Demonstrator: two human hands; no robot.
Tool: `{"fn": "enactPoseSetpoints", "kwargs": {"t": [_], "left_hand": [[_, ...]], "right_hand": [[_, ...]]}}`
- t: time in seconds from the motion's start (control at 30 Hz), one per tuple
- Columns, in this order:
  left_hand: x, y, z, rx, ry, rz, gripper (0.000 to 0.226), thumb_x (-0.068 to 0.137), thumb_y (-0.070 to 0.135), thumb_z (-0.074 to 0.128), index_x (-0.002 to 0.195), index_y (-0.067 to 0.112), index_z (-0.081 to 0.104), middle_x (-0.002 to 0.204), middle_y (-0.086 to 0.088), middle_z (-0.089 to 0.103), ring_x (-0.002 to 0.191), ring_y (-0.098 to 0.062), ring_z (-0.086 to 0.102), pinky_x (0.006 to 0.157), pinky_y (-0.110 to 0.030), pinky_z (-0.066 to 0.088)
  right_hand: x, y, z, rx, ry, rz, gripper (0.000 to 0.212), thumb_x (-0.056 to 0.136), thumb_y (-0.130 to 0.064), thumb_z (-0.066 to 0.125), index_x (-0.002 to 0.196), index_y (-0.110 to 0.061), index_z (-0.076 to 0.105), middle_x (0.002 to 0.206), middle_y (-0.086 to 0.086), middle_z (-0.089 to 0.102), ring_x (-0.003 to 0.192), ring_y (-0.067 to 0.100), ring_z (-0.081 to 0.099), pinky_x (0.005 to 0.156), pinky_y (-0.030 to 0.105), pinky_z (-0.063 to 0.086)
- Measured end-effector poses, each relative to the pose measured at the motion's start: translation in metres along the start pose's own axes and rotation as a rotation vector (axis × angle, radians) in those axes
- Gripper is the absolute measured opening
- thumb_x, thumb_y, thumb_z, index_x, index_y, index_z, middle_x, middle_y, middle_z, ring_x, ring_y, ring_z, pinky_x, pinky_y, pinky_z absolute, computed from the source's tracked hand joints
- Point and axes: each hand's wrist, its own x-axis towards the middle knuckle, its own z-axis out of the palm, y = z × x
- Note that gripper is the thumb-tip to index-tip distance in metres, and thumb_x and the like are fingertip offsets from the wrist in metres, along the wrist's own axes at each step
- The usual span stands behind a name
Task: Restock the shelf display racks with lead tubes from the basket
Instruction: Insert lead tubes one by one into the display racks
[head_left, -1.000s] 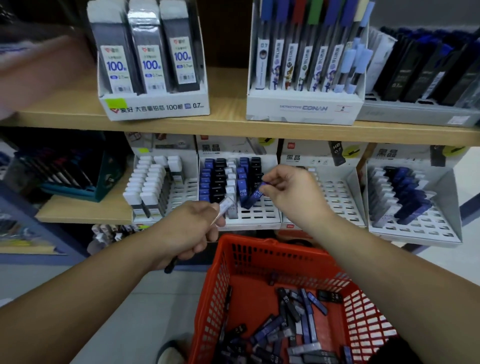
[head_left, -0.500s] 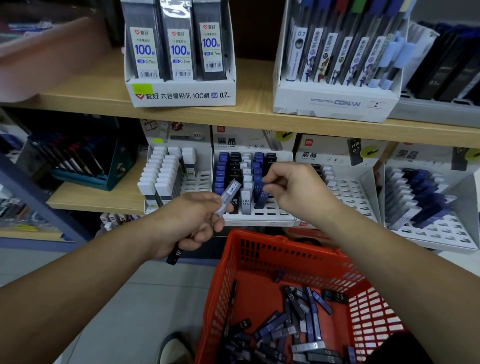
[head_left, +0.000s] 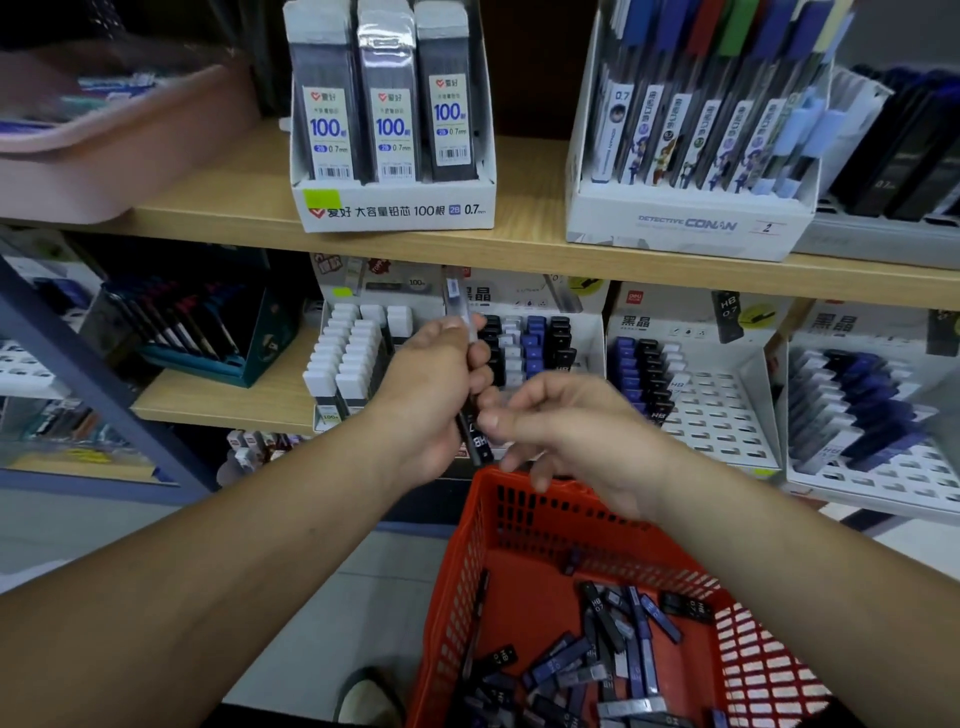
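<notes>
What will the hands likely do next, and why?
Probably the right hand takes the black tube from the left hand and slots it into the rack: the right hand is empty and close beside that tube, and the rack has free slots.

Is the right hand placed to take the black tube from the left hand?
Probably yes: the black tube sticks out below the left hand, with the right hand beside it, nothing between.
</notes>
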Motion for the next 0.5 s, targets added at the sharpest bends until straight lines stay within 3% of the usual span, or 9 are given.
{"fn": "enactPoseSetpoints", "kwargs": {"t": [0.1, 0.2, 0.27, 0.37, 0.5], "left_hand": [[-0.006, -0.002, 0.017, -0.011, 0.032, 0.041, 0.022, 0.111, 0.024, 0.040, 0.110, 0.018, 0.061, 0.066, 0.004, 0.051, 0.055, -0.010, 0.043, 0.052, -0.028, 0.042], [-0.007, -0.004, 0.020, 0.145, 0.002, 0.096, 0.025, 0.112, 0.025, 0.039, 0.110, 0.020, 0.063, 0.075, 0.003, 0.067, 0.070, -0.014, 0.059, 0.068, -0.030, 0.049], [-0.006, -0.006, 0.013, 0.361, -0.038, 0.143, 0.027, 0.112, 0.027, 0.039, 0.114, 0.019, 0.065, 0.094, 0.000, 0.076, 0.088, -0.018, 0.069, 0.080, -0.031, 0.052], [-0.004, -0.008, -0.001, 0.500, -0.065, 0.100, 0.024, 0.110, 0.026, 0.047, 0.112, 0.021, 0.070, 0.104, -0.003, 0.074, 0.097, -0.020, 0.069, 0.077, -0.032, 0.054], [-0.004, -0.009, -0.011, 0.492, -0.124, 0.040, 0.010, 0.103, 0.010, 0.060, 0.108, 0.010, 0.069, 0.088, -0.007, 0.072, 0.084, -0.018, 0.068, 0.072, -0.028, 0.055]], "right_hand": [[-0.016, 0.002, 0.011, 0.161, -0.096, 0.015, 0.028, 0.083, 0.000, 0.080, 0.096, -0.007, 0.057, 0.080, 0.013, 0.073, 0.072, 0.027, 0.072, 0.052, 0.030, 0.049], [-0.019, 0.003, 0.001, 0.142, 0.015, 0.000, 0.030, 0.082, 0.008, 0.079, 0.095, -0.006, 0.056, 0.076, 0.014, 0.072, 0.068, 0.026, 0.072, 0.053, 0.030, 0.055], [-0.022, 0.003, -0.012, 0.024, 0.094, -0.037, 0.036, 0.078, 0.008, 0.083, 0.100, -0.003, 0.058, 0.076, 0.016, 0.070, 0.067, 0.030, 0.073, 0.056, 0.034, 0.060], [-0.025, 0.005, -0.032, -0.054, 0.144, -0.058, 0.044, 0.077, 0.004, 0.086, 0.112, -0.009, 0.063, 0.081, 0.015, 0.068, 0.075, 0.037, 0.076, 0.063, 0.038, 0.063], [-0.029, 0.010, -0.048, -0.098, 0.179, -0.064, 0.030, 0.085, -0.001, 0.081, 0.110, -0.015, 0.069, 0.074, 0.006, 0.070, 0.069, 0.029, 0.072, 0.067, 0.042, 0.059]]}}
